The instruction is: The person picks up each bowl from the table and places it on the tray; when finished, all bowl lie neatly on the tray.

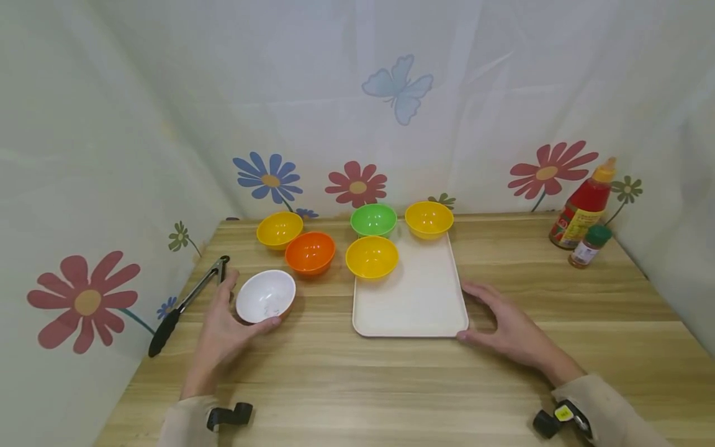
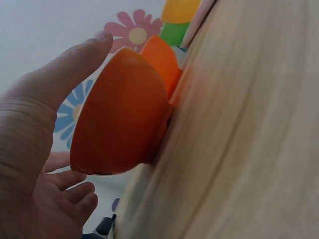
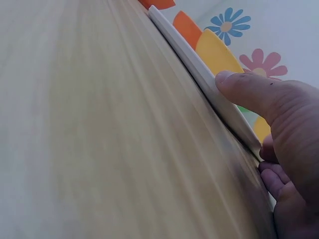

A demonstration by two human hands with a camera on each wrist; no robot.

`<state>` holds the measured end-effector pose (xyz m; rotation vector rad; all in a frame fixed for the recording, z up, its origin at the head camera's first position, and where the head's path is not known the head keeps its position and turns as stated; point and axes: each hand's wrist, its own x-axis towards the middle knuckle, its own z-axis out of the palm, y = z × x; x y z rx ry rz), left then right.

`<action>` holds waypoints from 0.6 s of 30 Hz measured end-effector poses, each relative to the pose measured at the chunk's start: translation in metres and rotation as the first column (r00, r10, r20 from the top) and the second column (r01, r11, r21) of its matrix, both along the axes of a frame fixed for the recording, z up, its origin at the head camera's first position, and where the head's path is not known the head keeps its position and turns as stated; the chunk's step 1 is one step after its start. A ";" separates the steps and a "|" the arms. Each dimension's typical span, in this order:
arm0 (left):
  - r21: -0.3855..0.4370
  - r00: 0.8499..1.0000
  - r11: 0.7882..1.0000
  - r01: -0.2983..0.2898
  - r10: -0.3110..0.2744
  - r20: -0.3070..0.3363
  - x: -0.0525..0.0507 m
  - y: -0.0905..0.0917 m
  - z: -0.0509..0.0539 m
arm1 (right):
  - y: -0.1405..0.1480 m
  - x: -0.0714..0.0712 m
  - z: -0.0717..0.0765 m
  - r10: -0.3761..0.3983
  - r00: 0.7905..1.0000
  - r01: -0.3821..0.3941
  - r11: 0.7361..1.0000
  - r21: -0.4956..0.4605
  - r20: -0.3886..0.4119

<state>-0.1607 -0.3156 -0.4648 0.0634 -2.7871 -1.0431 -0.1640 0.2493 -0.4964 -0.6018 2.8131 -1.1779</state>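
My left hand [image 1: 223, 329] is spread around the left and near sides of a bowl with a white inside [image 1: 265, 297] and an orange outside [image 2: 119, 114]. In the left wrist view the thumb of my left hand [image 2: 55, 119] lies beside its rim, fingers loosely bent beyond; contact is unclear. My right hand [image 1: 514, 329] is at the right edge of a white tray [image 1: 413, 310], thumb at the near corner, fingers farther up the side. In the right wrist view the thumb of my right hand [image 3: 284, 109] lies against the tray's rim [image 3: 199, 64].
A yellow bowl [image 1: 372, 257], a green bowl [image 1: 373, 220] and another yellow bowl [image 1: 429, 219] are at the tray. Left of it are an orange bowl [image 1: 310, 253] and a yellow one [image 1: 280, 230]. Tongs [image 1: 187, 301] lie far left; a sauce bottle [image 1: 583, 208] and spice jar [image 1: 589, 247] stand right.
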 end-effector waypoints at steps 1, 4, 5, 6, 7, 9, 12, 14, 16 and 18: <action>0.002 1.000 1.000 -0.002 0.002 0.003 -0.001 0.001 -0.001 | 0.000 0.000 0.000 0.000 1.000 0.000 1.000 0.007 -0.003; 0.013 1.000 1.000 -0.003 0.003 0.016 -0.001 0.002 -0.004 | 0.000 0.001 0.000 0.002 1.000 -0.002 1.000 0.023 -0.009; 0.022 1.000 1.000 -0.003 0.002 0.023 -0.002 0.002 -0.005 | -0.001 0.001 0.000 0.001 1.000 -0.001 1.000 0.025 -0.010; 0.028 0.999 1.000 -0.003 0.002 0.032 -0.002 0.002 -0.006 | -0.001 0.001 0.000 -0.002 1.000 0.002 1.000 0.025 -0.007; 0.034 0.999 0.999 -0.003 0.001 0.042 -0.002 0.002 -0.007 | -0.001 0.001 0.000 -0.003 1.000 0.003 1.000 0.025 -0.006; 0.047 0.998 0.999 -0.001 -0.002 0.063 -0.002 0.002 -0.007 | -0.001 0.001 0.000 -0.004 1.000 0.004 1.000 0.026 -0.001; 0.052 0.996 0.999 -0.007 0.003 0.085 -0.002 0.003 -0.008 | -0.002 0.000 0.000 -0.004 1.000 0.004 1.000 0.024 0.007; 0.055 0.996 0.998 -0.013 0.008 0.091 -0.002 0.003 -0.008 | -0.002 0.000 0.000 -0.004 1.000 0.004 1.000 0.026 0.009; 0.058 0.996 0.998 -0.019 0.013 0.092 -0.002 0.003 -0.008 | -0.001 0.000 0.001 -0.003 1.000 0.003 1.000 0.028 0.007; 0.060 0.996 0.998 -0.025 0.020 0.092 -0.002 0.004 -0.008 | -0.001 0.001 0.001 -0.004 1.000 0.004 0.999 0.032 0.005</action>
